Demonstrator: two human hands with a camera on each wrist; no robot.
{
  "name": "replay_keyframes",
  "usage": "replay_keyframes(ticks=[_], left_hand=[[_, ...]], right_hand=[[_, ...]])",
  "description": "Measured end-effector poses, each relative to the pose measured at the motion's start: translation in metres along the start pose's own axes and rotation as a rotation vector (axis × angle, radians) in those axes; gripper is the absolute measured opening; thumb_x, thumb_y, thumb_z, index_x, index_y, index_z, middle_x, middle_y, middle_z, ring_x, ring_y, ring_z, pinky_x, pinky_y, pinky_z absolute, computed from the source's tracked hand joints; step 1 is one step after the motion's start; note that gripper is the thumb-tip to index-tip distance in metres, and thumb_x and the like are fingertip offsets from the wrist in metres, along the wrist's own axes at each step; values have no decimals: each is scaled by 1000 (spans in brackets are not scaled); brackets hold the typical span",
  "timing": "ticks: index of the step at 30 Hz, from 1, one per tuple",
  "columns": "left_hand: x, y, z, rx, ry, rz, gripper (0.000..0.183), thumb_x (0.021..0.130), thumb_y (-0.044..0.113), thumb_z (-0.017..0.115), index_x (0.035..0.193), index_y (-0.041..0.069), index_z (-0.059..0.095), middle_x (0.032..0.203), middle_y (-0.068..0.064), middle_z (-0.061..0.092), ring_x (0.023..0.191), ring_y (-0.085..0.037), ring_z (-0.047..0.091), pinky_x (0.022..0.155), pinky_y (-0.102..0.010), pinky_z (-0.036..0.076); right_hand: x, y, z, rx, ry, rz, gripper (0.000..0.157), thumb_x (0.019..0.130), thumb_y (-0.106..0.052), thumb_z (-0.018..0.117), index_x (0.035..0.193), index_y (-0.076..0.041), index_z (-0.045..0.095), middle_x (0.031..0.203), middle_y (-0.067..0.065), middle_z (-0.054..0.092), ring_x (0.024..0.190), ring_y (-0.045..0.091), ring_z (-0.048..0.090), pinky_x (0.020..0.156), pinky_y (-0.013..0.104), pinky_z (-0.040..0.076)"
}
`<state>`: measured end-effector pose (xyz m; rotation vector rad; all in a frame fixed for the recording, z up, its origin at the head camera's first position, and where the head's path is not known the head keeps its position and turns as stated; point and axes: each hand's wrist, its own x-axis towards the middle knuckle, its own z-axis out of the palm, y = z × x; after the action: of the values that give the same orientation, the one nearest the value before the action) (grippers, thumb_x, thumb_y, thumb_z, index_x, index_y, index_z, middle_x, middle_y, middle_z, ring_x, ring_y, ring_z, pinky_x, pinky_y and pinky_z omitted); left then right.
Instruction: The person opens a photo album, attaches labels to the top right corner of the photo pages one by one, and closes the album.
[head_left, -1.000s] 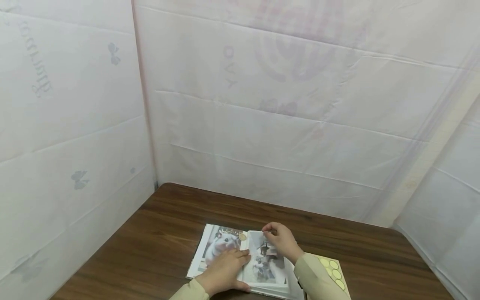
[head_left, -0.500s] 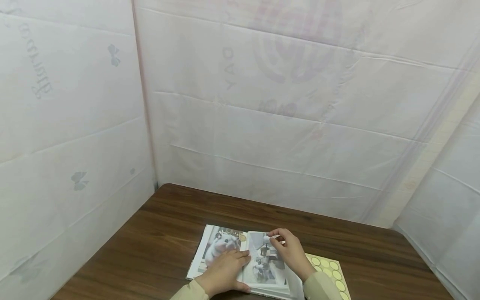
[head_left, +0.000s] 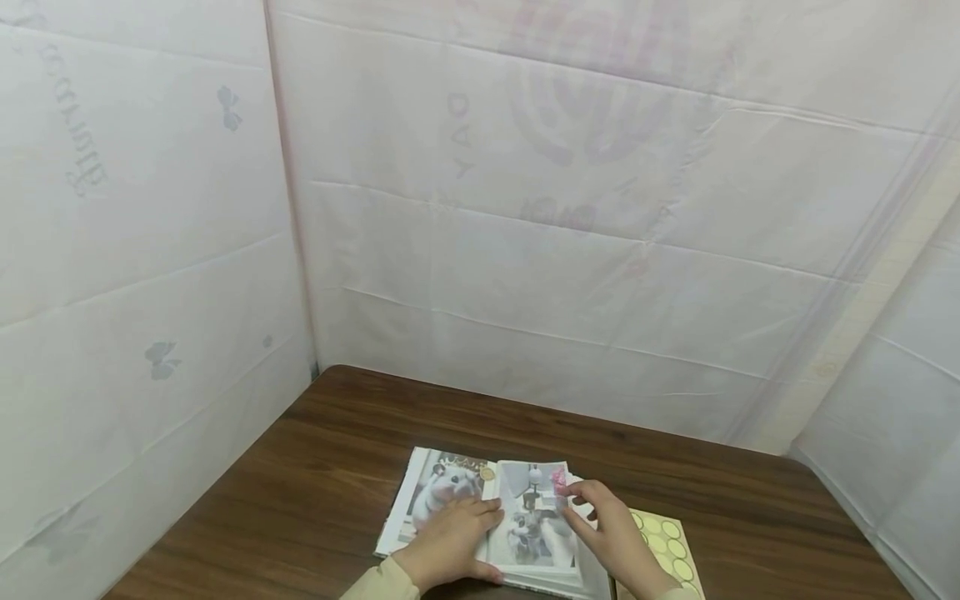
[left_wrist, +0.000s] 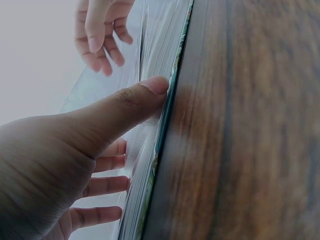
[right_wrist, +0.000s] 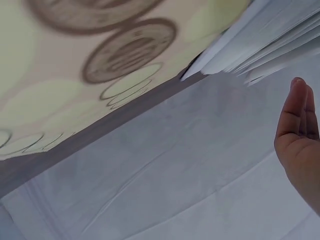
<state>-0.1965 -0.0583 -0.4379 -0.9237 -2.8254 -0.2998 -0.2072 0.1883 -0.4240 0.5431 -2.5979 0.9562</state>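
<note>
An open photo album [head_left: 393, 533] lies on the table, with an animal photo [head_left: 431, 483] on its left page and a greyish photo [head_left: 525, 533] on its right page. My left hand [head_left: 450, 537] rests across the fold with fingers extended; in the left wrist view its thumb [left_wrist: 155, 85] presses the page edges. Over the right page's outer edge hovers my right hand [head_left: 611, 525], index finger and thumb apart. A small pink sticker-like piece [head_left: 558, 481] shows just beyond its fingertips. Whether the fingers touch it is unclear.
To the album's right, partly under the right forearm, lies a pale sheet with yellow round stickers [head_left: 667, 542]. Brown seal-like circles [right_wrist: 130, 50] show on it in the right wrist view. The wooden table [head_left: 360, 425] meets white fabric walls [head_left: 465, 250] behind and at the sides.
My right hand has moved from the top of the right page rightward and down to its outer edge, uncovering the pink piece and more of the photo. The left hand stays put.
</note>
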Motion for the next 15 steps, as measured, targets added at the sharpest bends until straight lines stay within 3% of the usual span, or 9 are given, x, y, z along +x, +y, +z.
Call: replay_keyframes(ticks=[9, 15], left_hand=[[0, 0, 0, 5, 1, -1, 82, 66, 62, 73, 129, 12, 60, 138, -2, 57, 126, -24, 54, 106, -42, 44], [0, 0, -1, 9, 1, 3, 82, 66, 62, 73, 129, 12, 61, 138, -1, 57, 126, -25, 54, 106, -42, 44]], right_hand=[[-13, 12, -11, -84, -40, -20, 19, 85, -18, 71, 103, -14, 65, 101, -1, 62, 78, 8, 55, 61, 20, 46], [-21, 20, -11, -201, -28, -55, 21, 84, -19, 72, 103, -15, 65, 106, -5, 62, 96, 18, 63, 77, 31, 56]])
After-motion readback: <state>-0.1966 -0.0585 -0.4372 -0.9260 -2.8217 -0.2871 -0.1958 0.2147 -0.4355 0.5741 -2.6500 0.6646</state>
